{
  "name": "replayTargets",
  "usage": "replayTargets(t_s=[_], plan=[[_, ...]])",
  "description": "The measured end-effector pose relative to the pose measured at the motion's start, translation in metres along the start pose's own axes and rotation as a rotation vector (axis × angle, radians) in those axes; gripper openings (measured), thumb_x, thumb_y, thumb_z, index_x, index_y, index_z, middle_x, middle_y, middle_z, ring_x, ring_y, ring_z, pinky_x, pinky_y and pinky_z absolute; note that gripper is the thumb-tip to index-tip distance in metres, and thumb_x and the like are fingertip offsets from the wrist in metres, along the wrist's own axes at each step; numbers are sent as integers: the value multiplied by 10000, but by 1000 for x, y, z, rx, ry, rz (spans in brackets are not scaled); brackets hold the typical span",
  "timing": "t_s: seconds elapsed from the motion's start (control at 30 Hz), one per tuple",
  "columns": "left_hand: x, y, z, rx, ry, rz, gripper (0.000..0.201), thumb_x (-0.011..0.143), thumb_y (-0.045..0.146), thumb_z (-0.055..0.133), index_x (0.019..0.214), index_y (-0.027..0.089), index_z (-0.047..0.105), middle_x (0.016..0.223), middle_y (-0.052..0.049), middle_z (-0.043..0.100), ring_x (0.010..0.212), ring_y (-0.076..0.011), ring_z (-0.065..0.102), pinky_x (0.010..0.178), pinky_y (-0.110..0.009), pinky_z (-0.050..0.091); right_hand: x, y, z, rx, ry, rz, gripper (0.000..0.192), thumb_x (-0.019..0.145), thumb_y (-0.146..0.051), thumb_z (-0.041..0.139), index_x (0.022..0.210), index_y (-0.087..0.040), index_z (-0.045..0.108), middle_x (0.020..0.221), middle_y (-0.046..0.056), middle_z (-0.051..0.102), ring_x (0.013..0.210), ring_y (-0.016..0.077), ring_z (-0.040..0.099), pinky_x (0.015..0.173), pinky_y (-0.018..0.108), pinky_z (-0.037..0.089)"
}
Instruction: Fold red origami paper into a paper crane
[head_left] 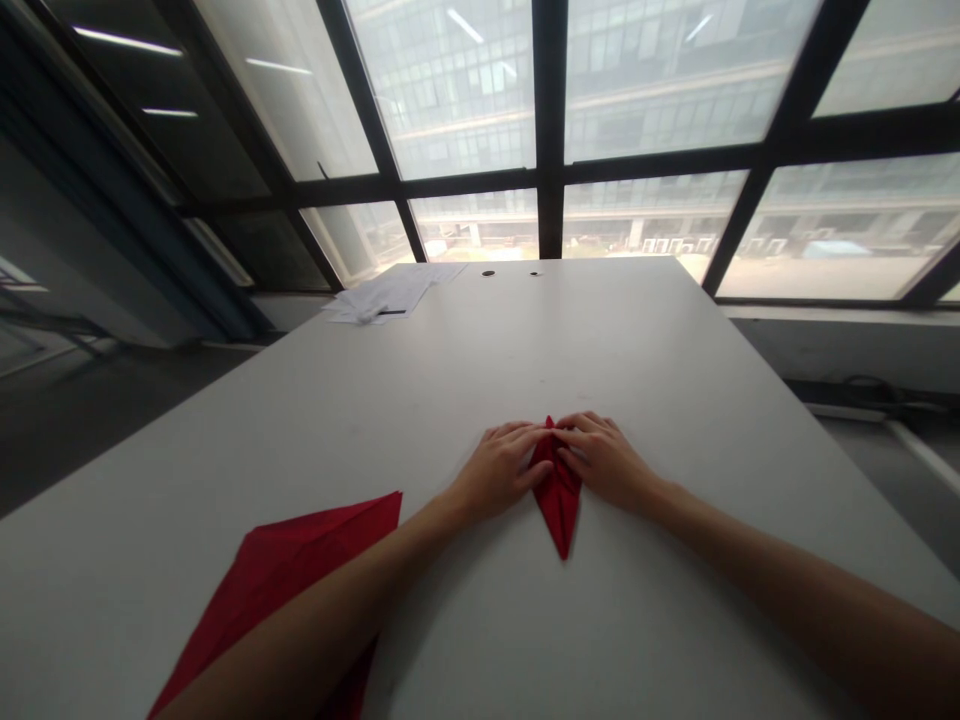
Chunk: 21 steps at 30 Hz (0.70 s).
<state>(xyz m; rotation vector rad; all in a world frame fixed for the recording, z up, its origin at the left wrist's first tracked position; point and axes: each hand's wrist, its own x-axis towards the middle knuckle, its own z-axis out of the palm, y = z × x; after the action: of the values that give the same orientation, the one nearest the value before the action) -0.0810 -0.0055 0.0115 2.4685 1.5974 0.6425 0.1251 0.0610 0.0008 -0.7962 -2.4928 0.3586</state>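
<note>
A red paper, folded into a narrow kite shape, lies on the white table with its long point towards me and a small tip at the far end. My left hand grips its left edge, thumb on top and fingers closed near the far tip. From the other side my right hand holds the right edge, its fingertips meeting the left ones near the upper part. The fingers hide some of the folds there. A larger red sheet lies at the left, partly under my left forearm.
The white table reaches to tall dark-framed windows. Loose white papers lie at its far left corner, with a small dark strip on them. Two round holes pierce the far edge. A dark blue curtain hangs at the left.
</note>
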Motion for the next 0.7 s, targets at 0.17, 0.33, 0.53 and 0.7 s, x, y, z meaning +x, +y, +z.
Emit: replayTargets(t_s=[0.17, 0.33, 0.53, 0.7], plan=[[0, 3, -3, 22, -4, 7, 647, 827, 545, 688, 1368, 231, 524, 1396, -84, 570, 1303, -278, 491, 1101, -443, 377, 7, 5, -6, -52, -12, -38, 243, 969, -201, 504, 1106, -240, 701, 1101, 67, 669, 1062, 205, 555, 952, 357, 405], [-1, 6, -5, 38, -26, 31, 626, 817, 500, 705, 1361, 240, 540, 1402, -82, 558, 1300, -279, 486, 1106, -441, 373, 12, 15, -16, -191, -74, -75, 256, 978, -199, 496, 1152, -268, 670, 1145, 69, 657, 1048, 213, 553, 897, 355, 398], [-1, 5, -3, 46, -13, 28, 589, 833, 470, 687, 1355, 232, 554, 1398, -93, 561, 1316, -291, 470, 1116, -454, 363, 11, 13, -19, -272, -113, -87, 282, 986, -211, 474, 1210, -271, 635, 1195, 99, 633, 1072, 238, 528, 900, 369, 384], [0, 3, 0, 40, -1, 28, 604, 827, 453, 691, 1364, 221, 544, 1378, -98, 577, 1304, -282, 484, 1112, -443, 369, 11, 10, -19, -318, -124, -91, 348, 984, -183, 450, 1297, -264, 579, 1212, 117, 618, 1086, 259, 515, 894, 378, 400]])
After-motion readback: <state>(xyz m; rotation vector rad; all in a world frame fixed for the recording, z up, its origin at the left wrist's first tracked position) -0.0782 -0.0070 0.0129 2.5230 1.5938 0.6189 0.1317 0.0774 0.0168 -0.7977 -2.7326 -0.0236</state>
